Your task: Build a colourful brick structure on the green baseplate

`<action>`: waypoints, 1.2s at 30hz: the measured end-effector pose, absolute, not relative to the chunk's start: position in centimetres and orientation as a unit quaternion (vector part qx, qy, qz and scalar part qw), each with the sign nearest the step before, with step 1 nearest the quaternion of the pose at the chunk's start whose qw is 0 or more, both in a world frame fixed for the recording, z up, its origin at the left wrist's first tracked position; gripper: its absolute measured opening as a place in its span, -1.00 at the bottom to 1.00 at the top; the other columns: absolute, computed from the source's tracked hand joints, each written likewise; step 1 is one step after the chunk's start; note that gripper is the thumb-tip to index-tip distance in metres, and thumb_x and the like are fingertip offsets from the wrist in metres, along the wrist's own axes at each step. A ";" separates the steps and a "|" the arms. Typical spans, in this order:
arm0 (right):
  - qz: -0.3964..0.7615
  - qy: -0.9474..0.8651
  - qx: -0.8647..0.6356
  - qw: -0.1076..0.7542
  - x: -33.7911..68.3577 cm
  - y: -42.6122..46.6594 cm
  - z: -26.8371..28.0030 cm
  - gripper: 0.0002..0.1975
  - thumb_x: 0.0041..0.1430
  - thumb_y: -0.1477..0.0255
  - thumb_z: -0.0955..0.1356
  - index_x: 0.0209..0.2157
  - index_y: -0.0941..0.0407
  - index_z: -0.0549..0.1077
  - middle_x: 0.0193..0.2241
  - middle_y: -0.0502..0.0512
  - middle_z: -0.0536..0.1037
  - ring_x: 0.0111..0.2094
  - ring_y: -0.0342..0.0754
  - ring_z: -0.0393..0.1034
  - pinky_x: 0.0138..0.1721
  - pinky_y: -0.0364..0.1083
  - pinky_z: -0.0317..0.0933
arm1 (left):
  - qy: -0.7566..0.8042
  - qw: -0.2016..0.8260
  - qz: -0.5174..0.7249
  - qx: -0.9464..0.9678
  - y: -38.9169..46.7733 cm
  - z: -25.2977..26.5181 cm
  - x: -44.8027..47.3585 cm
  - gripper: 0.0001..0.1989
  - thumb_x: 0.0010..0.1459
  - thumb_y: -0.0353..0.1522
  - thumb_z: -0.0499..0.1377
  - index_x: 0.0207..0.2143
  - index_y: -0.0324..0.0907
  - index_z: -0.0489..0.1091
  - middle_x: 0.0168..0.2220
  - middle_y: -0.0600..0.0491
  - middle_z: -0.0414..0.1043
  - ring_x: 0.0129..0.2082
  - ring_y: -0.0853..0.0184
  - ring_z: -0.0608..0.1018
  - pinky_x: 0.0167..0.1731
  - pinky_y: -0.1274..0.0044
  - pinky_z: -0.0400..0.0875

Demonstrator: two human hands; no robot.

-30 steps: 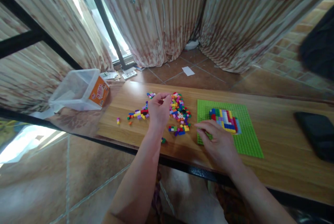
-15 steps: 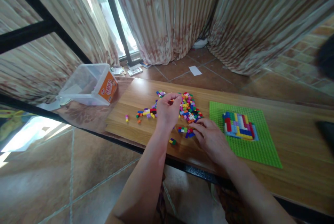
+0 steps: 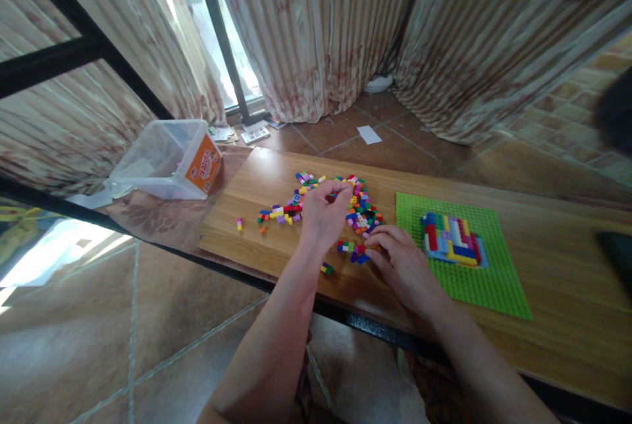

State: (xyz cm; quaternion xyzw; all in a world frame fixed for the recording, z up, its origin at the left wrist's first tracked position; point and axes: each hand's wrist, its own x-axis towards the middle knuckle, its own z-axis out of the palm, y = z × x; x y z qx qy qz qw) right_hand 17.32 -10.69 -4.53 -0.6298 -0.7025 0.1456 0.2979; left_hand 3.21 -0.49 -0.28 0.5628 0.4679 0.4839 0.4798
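Observation:
A loose pile of small toy building bricks (image 3: 364, 213) in many colours lies mid-table. Over it is my left hand (image 3: 323, 208), thumb and fingertips pinched together; whatever they may hold is too small to make out. My right hand (image 3: 397, 254) rests low at the pile's near right side, fingers curled and closed beside a short row of bricks (image 3: 349, 247). Something orange shows at its fingertips, perhaps a brick, but I cannot make it out. Right of that hand, a multicoloured block of joined bricks (image 3: 451, 239) sits on a green baseplate (image 3: 498, 289).
The wooden tabletop (image 3: 237, 193) has a dark front edge. Stray bricks lie at the left, among them a pink and yellow one (image 3: 239, 223). A clear plastic bin (image 3: 162, 187) with an orange label stands beyond the table's left end. A dark object (image 3: 617, 253) lies far right.
My left hand has shifted slightly right over the pile, uncovering bricks on its left. My right hand has moved a little right and down, beside the short row.

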 end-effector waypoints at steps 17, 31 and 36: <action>0.375 -0.349 -0.582 0.632 18.5 -10.9 -2.8 -0.77 0.00 0.28 0.49 -0.29 0.05 0.54 -0.44 -0.04 0.56 -0.43 -0.13 0.46 -0.33 -0.08 0.42 | 0.319 0.609 0.287 0.667 -2.8 -0.5 4.7 -0.80 0.07 -0.42 0.24 -0.21 -0.27 0.47 -0.28 -0.03 0.55 -0.33 0.38 0.54 -0.28 0.54 0.42; 0.379 -0.390 -0.607 0.579 19.4 -11.7 -2.2 -0.76 0.02 0.22 0.48 -0.35 0.09 0.56 -0.50 0.01 0.59 -0.51 -0.12 0.47 -0.43 -0.08 0.46 | 0.306 0.589 0.287 0.690 -3.6 -0.1 5.9 -0.92 0.08 -0.53 0.14 -0.38 -0.26 0.42 -0.44 0.09 0.47 -0.42 0.43 0.47 -0.33 0.58 0.35; 0.400 -0.379 -0.594 0.586 19.6 -12.2 -1.9 -0.73 -0.02 0.19 0.50 -0.38 0.09 0.57 -0.52 0.02 0.59 -0.53 -0.13 0.46 -0.45 -0.09 0.46 | 0.296 0.620 0.277 0.672 -3.8 0.2 6.2 -0.93 0.07 -0.53 0.14 -0.38 -0.27 0.42 -0.44 0.10 0.46 -0.41 0.44 0.46 -0.32 0.59 0.34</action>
